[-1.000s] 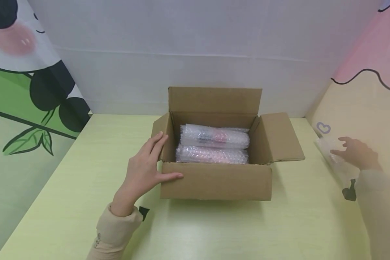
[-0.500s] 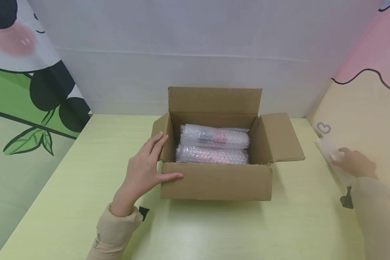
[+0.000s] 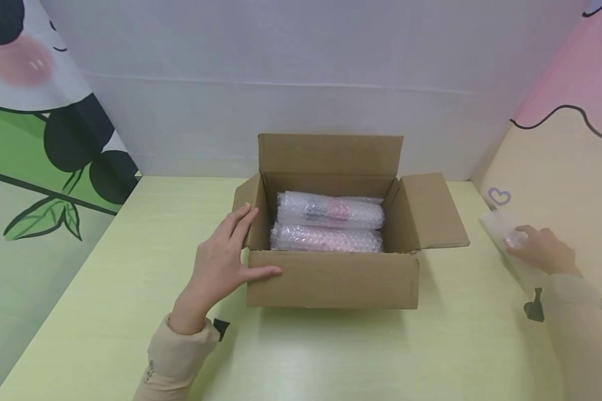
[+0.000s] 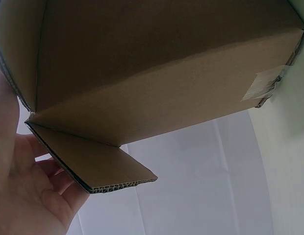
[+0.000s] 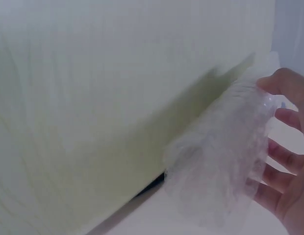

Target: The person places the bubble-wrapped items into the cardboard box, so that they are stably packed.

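Observation:
An open cardboard box (image 3: pixel 333 281) stands mid-table with bubble-wrapped rolls (image 3: pixel 331 210) lying inside. At its near left corner rests my left hand (image 3: pixel 221 262): straight fingers against the left flap, thumb laid across the front flap. In the left wrist view, the fingers show behind a small box flap (image 4: pixel 93 159). Out at the table's right edge, my right hand (image 3: pixel 547 250) holds a clear bubble-wrap bundle (image 5: pixel 220 152). In the right wrist view, the thumb is on its upper end and the fingers curl along its far side. What is inside the bundle does not show clearly.
The pale yellow-green table (image 3: pixel 105 312) meets a white cloth backdrop (image 3: pixel 301 111) behind the box. The box's right flap (image 3: pixel 433 211) sticks out sideways. Painted cartoon panels stand at both sides. Clear tape (image 4: pixel 264 83) shows on the box's lower edge.
My right hand has moved slightly down and left and closed its fingers on the bubble-wrap bundle, which has shifted a little to the left. The left hand and box hold still.

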A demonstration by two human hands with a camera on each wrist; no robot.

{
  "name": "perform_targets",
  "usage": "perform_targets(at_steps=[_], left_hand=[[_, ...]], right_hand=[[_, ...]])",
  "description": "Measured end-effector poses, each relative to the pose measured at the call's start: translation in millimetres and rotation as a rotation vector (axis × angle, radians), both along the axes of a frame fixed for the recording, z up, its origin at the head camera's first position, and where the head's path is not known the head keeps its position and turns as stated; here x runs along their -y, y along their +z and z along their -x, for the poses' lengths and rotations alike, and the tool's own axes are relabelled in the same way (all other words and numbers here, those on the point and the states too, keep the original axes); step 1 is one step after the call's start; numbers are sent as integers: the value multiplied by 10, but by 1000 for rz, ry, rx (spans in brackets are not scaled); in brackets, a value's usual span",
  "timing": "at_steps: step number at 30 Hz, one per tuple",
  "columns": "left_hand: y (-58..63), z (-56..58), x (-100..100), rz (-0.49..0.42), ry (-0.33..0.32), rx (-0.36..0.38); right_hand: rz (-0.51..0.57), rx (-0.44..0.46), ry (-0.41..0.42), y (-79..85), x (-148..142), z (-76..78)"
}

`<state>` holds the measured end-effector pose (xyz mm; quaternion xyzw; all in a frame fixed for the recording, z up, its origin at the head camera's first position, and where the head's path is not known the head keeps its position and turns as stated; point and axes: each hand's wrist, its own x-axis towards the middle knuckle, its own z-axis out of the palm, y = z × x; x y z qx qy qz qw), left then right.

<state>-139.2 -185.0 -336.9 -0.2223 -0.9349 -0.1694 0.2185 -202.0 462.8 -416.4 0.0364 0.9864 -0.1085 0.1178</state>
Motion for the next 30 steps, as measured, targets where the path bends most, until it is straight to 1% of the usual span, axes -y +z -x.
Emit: perform_targets(at_steps=[3, 6, 8, 11, 16, 19, 21, 23, 27, 30], left_hand=[[6, -6, 0, 2, 3, 5], [10, -8, -2, 1, 6, 13], [13, -10, -5, -2, 6, 20], [21, -13, -8, -6, 8, 27], [32, -19, 2, -9, 5, 17], [37, -21, 11, -10, 2, 3], [40, -22, 12, -11, 0, -4], [44, -25, 12, -13, -2, -8], [56, -34, 9, -18, -8, -7], [65, -41, 7, -15, -10, -6]], right_hand=[[-10, -37, 11, 107, 39, 49], [-19, -79, 18, 292, 116, 108], [-27, -121, 27, 451, 195, 143], [-36, -207, 39, 714, 350, 182], [-27, -378, 97, 1183, 734, 206], [-41, -479, 162, 1432, 1019, 182], [-45, -550, 218, 1576, 1228, 143], [-41, -639, 287, 1696, 1436, 91], [-23, -815, 453, 1885, 1818, -9], [-12, -925, 585, 1963, 2057, -56]])
